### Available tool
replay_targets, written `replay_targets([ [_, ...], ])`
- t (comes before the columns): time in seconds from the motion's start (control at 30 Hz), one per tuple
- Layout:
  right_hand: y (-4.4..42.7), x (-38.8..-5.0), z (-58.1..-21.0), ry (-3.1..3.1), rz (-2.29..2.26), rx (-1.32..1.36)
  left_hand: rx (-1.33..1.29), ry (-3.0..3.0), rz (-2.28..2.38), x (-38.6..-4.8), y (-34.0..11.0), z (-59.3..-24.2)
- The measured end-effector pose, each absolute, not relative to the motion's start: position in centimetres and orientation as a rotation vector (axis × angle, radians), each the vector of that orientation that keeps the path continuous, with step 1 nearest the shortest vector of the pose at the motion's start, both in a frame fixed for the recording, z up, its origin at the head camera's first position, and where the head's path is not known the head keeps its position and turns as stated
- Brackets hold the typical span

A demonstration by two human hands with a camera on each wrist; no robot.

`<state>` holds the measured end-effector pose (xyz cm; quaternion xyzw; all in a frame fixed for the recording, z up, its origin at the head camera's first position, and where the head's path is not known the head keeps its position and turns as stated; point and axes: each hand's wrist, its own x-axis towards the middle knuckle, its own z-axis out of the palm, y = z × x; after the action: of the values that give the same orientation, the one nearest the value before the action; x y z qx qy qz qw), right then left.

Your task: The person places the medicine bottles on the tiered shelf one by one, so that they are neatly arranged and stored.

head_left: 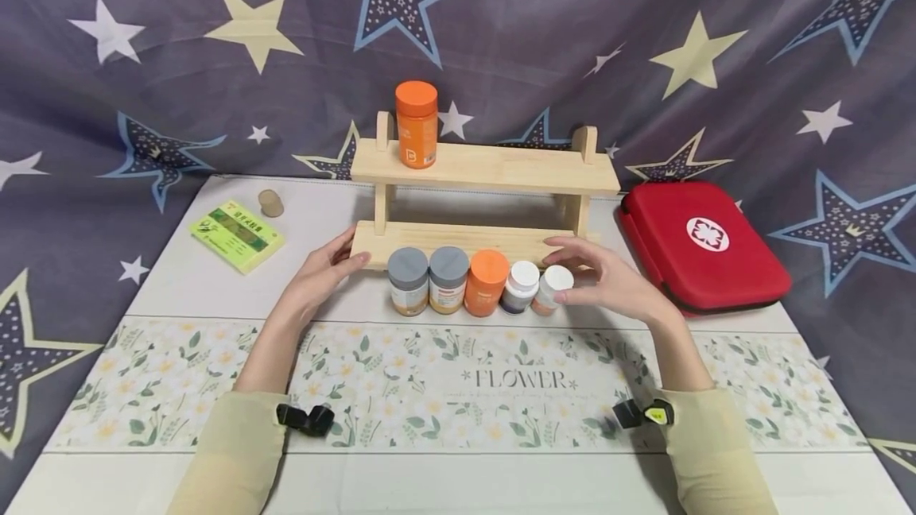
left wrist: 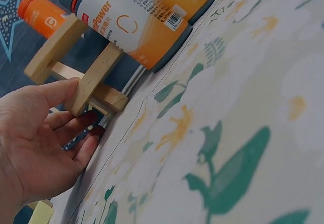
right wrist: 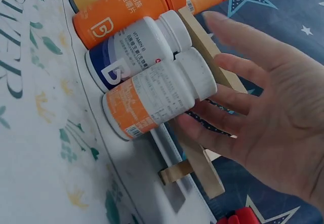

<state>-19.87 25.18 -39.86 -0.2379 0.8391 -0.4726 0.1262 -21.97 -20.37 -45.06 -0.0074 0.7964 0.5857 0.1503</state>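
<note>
A two-tier wooden shelf (head_left: 494,165) stands at the back of the table. My left hand (head_left: 322,270) holds the left end of its lower board (left wrist: 96,77), thumb against the wood and fingers behind. In front of the shelf stands a row of pill bottles: grey-lidded bottles (head_left: 408,280), an orange bottle (head_left: 487,283), a white-and-navy vitamin B bottle (right wrist: 134,49) and a white-and-orange bottle (right wrist: 157,97). My right hand (head_left: 608,280) is beside the white-and-orange bottle with its fingers spread; whether they touch it or the board, I cannot tell.
Another orange bottle (head_left: 417,125) stands on the upper board's left side. A red zip case (head_left: 704,245) lies to the right. At the left are a yellow-green box (head_left: 238,235) and a small brownish cylinder (head_left: 270,203). A starry cloth (head_left: 501,46) hangs behind.
</note>
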Motion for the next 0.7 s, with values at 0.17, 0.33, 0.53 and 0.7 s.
replay_targets([
  [0.17,25.3,-19.8,-40.4,2.481,-1.312,-0.745,-0.018,2.298,1.674,-21.9,-20.3,-44.8],
  [0.33,25.3,-19.9,-41.1,2.516,-1.293,-0.703,-0.005,2.289,1.688,-21.8,-20.3,-44.7],
  [0.53,25.1,-20.0,-41.3,2.546,-1.303,-0.612,-0.001,2.285,1.705,-21.7,-20.3,-44.7],
  [0.7,25.3,-19.9,-41.0,2.562,-1.296,-0.588,0.001,2.282,1.713,-21.9,-20.3,-44.8],
])
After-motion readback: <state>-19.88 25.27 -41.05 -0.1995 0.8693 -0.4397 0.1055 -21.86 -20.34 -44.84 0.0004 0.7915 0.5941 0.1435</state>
